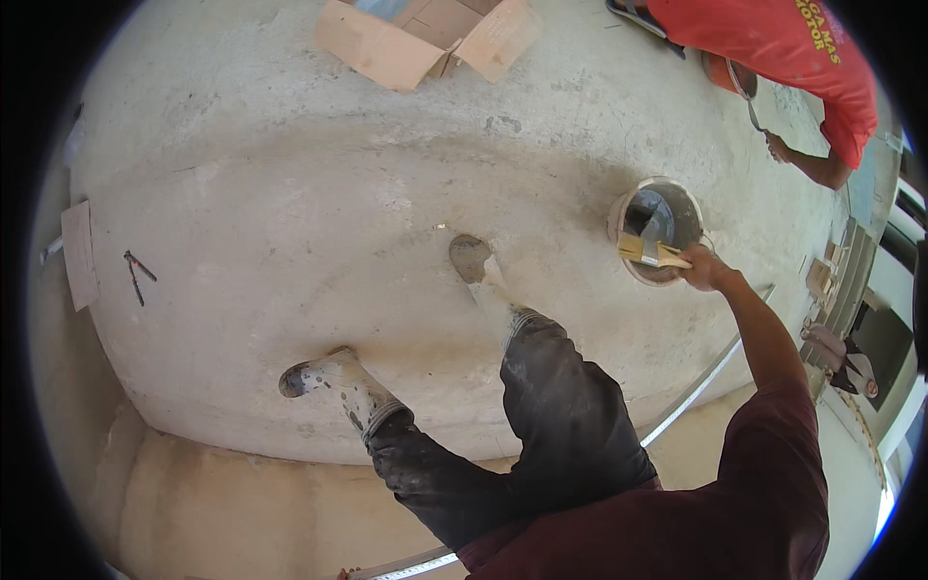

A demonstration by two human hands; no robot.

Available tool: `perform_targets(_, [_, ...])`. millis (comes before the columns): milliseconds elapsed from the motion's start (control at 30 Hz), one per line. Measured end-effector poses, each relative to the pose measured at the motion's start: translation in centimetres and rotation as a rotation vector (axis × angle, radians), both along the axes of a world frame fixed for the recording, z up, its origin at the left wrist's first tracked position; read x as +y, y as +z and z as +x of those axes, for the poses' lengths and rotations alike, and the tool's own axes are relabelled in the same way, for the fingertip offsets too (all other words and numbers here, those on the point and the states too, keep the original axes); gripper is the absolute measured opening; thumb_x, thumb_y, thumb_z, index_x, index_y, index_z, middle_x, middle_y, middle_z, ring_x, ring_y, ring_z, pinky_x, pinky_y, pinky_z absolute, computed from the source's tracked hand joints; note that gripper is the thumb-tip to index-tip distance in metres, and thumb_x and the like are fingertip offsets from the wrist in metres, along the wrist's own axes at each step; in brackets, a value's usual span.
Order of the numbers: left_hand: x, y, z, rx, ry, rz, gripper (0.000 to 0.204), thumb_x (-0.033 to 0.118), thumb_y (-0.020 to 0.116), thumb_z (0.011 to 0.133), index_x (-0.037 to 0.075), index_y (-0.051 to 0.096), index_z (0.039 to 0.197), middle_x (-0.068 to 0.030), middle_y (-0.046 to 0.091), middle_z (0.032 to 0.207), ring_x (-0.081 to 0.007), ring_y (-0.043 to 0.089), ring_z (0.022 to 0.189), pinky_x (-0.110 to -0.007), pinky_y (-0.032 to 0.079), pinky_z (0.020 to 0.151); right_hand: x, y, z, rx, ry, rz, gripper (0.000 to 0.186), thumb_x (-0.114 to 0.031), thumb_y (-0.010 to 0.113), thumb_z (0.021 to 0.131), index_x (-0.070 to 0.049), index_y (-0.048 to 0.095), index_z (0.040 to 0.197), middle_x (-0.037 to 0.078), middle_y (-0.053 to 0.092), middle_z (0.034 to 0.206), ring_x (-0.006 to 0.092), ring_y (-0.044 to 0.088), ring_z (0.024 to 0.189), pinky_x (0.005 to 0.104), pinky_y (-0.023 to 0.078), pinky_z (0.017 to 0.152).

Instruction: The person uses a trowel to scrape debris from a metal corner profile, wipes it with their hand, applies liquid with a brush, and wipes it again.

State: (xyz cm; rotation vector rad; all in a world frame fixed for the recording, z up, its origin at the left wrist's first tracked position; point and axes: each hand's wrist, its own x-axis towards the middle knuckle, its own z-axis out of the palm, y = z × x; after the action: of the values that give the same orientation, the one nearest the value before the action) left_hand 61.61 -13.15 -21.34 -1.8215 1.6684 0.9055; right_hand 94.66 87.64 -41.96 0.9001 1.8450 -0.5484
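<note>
Plainly, right fingers [690,259] clamp a brush [651,251] over a bucket [688,215] (left fingers [346,574] barely show, grip unclear).

Right fingers [698,271] gripping a wide brush [651,252] over a bucket [688,213], spattered boots [346,383], co-worker [773,53] in red, open cardboard box [377,43]

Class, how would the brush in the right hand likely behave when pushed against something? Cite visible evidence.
The brush is probably light for its size, since the right hand alone holds it. Its tan bristles would likely flex, as they extend free beyond the metal-looking band. The pale handle looks solid, so it should stay stiff.
</note>
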Motion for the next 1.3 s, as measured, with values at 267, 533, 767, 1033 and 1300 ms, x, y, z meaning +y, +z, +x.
perform_targets(267, [-0.6, -5.9, 2.9, 0.503, -0.031, -0.034, 0.019, 0.014, 0.067, 0.086, -0.001, 0.063, 0.098, -0.0086, 0.063, 0.084, -0.0228, 0.064, 0.081, -0.039, 0.056, 0.080, -9.6, 7.0, -14.8, 0.165, 0.077, -0.032, 0.022, -0.025, 0.063, 0.097, -0.008, 0.070, 0.108, 0.025, 0.059, 0.108, 0.0434, 0.057, 0.110, 0.0489, 0.047, 0.097])
perform_targets(533, [4.2, -8.5, 0.9, 0.605, 0.077, -0.088, 0.028, 0.005, 0.071, 0.081, -0.004, 0.059, 0.104, -0.0127, 0.064, 0.089, -0.0252, 0.066, 0.077, -0.038, 0.056, 0.068, -19.7, 2.7, -33.6, 0.412, 0.257, -0.224, 0.030, -0.028, 0.058, 0.102, -0.014, 0.062, 0.127, 0.025, 0.054, 0.109, 0.0432, 0.054, 0.110, 0.0510, 0.044, 0.097])
perform_targets(767, [9.5, -7.1, -2.4, 0.606, 0.126, -0.138, 0.028, 0.003, 0.070, 0.082, -0.004, 0.057, 0.105, -0.0139, 0.064, 0.091, -0.0241, 0.066, 0.073, -0.035, 0.056, 0.063, -27.9, -2.7, -50.3, 0.429, 0.393, -0.313, 0.027, -0.030, 0.059, 0.101, -0.005, 0.065, 0.110, 0.026, 0.061, 0.103, 0.0430, 0.059, 0.104, 0.0504, 0.046, 0.091])
perform_targets(1033, [10.1, -7.0, -2.9, 0.606, 0.110, -0.184, 0.027, 0.006, 0.072, 0.086, -0.003, 0.055, 0.105, -0.0121, 0.061, 0.088, -0.0228, 0.064, 0.072, -0.035, 0.055, 0.063, -32.9, -4.9, -57.3, 0.679, 0.501, -0.151, 0.029, -0.027, 0.060, 0.100, 0.000, 0.061, 0.111, 0.027, 0.066, 0.102, 0.0448, 0.064, 0.101, 0.0511, 0.049, 0.089])
perform_targets(1300, [12.0, -6.8, -4.0, 0.593, 0.093, -0.156, 0.028, 0.008, 0.071, 0.088, -0.002, 0.055, 0.109, -0.0103, 0.061, 0.086, -0.0212, 0.064, 0.071, -0.034, 0.054, 0.063, -37.2, -9.5, -52.1, 0.180, 0.438, -0.106, 0.038, -0.032, 0.058, 0.101, -0.001, 0.056, 0.124, 0.026, 0.069, 0.114, 0.0446, 0.064, 0.114, 0.0540, 0.049, 0.099])
